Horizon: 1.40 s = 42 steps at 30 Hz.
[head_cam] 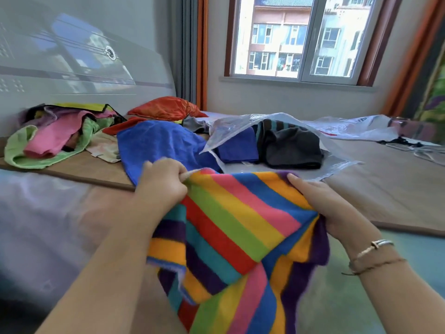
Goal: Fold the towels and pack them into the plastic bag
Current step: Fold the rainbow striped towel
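Two hands [243, 196] grip one striped towel [236, 227].

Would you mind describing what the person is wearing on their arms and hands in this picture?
Both forearms are bare, with no sleeves in view. The left hand and its wrist carry nothing. The right hand wears no rings that show, but its wrist has a thin metal bangle and a thin brown cord bracelet just behind it.
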{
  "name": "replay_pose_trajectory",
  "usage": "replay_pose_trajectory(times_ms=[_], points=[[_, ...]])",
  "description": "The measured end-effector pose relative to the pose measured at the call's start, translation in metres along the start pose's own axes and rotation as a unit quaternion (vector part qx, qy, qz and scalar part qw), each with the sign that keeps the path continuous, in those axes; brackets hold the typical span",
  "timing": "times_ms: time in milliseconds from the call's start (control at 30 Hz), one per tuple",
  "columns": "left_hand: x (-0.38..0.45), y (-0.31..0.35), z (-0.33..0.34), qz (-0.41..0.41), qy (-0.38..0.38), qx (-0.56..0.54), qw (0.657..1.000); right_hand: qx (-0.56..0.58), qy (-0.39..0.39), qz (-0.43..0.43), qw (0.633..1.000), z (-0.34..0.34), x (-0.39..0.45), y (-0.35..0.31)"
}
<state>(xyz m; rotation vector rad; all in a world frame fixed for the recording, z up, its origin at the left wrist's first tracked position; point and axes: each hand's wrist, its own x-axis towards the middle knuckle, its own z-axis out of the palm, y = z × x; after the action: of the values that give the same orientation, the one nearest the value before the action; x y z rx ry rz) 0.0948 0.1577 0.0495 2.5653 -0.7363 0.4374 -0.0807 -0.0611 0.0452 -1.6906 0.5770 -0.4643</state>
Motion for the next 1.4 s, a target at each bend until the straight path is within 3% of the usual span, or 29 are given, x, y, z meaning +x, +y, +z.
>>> replay_pose_trajectory(times_ms=[67, 100, 200, 267, 367, 433, 500, 533, 633, 700, 733, 800, 900, 967, 1067, 1200, 1233, 1300, 1400], points=[[0.003, 0.003, 0.001, -0.042, 0.165, 0.050, 0.984, -0.072, -0.065, -0.005, 0.995, -0.006, -0.002, 0.004], [0.005, 0.006, 0.002, -0.051, 0.204, 0.025, 0.977, -0.107, -0.107, -0.001, 0.989, -0.007, -0.003, 0.006], [0.007, 0.013, 0.011, -0.059, 0.209, -0.023, 0.976, -0.202, -0.214, 0.037, 0.955, -0.007, -0.007, 0.012], [0.007, 0.016, 0.021, -0.060, 0.190, -0.055, 0.978, -0.197, -0.248, 0.052, 0.947, -0.006, -0.006, 0.016], [0.013, 0.019, 0.032, -0.021, 0.156, -0.199, 0.967, -0.079, -0.209, 0.050, 0.973, -0.001, -0.001, 0.019], [0.017, 0.023, 0.030, 0.038, 0.060, -0.274, 0.959, 0.052, -0.170, 0.072, 0.981, 0.002, 0.005, 0.020], [0.013, 0.030, 0.030, 0.098, -0.052, -0.295, 0.949, 0.185, -0.147, 0.100, 0.967, 0.002, 0.012, 0.019], [0.011, 0.033, 0.033, 0.116, -0.070, -0.295, 0.946, 0.243, -0.142, 0.104, 0.954, 0.001, 0.016, 0.018], [0.003, 0.025, 0.039, 0.078, 0.032, -0.307, 0.948, 0.355, -0.119, 0.091, 0.923, 0.003, 0.029, 0.021], [-0.004, 0.015, 0.034, -0.010, 0.111, -0.265, 0.958, 0.402, -0.090, 0.072, 0.908, 0.004, 0.041, 0.031], [-0.009, 0.010, 0.028, -0.059, 0.109, -0.223, 0.967, 0.409, -0.079, 0.059, 0.907, 0.005, 0.046, 0.035], [-0.020, 0.005, 0.017, -0.123, -0.011, -0.159, 0.980, 0.419, -0.086, 0.044, 0.903, 0.010, 0.045, 0.036], [-0.035, 0.002, 0.008, -0.112, -0.222, -0.150, 0.957, 0.423, -0.142, 0.039, 0.894, 0.013, 0.033, 0.027], [-0.038, -0.007, 0.012, -0.083, -0.254, -0.156, 0.951, 0.411, -0.158, 0.024, 0.897, 0.011, 0.027, 0.021], [-0.035, -0.016, 0.015, -0.111, -0.201, -0.260, 0.938, 0.351, -0.144, 0.035, 0.925, 0.004, 0.018, 0.012], [-0.028, -0.017, 0.010, -0.218, -0.117, -0.468, 0.849, 0.160, -0.064, 0.085, 0.981, -0.018, 0.007, 0.006], [-0.026, -0.020, 0.008, -0.231, -0.091, -0.471, 0.846, 0.085, -0.034, 0.088, 0.992, -0.025, 0.004, 0.005], [-0.023, -0.025, -0.002, -0.226, -0.050, -0.417, 0.879, -0.031, 0.033, 0.088, 0.995, -0.038, -0.005, 0.002], [-0.022, -0.020, -0.038, -0.178, -0.008, -0.325, 0.929, -0.008, 0.096, 0.064, 0.993, -0.051, -0.015, -0.013]])
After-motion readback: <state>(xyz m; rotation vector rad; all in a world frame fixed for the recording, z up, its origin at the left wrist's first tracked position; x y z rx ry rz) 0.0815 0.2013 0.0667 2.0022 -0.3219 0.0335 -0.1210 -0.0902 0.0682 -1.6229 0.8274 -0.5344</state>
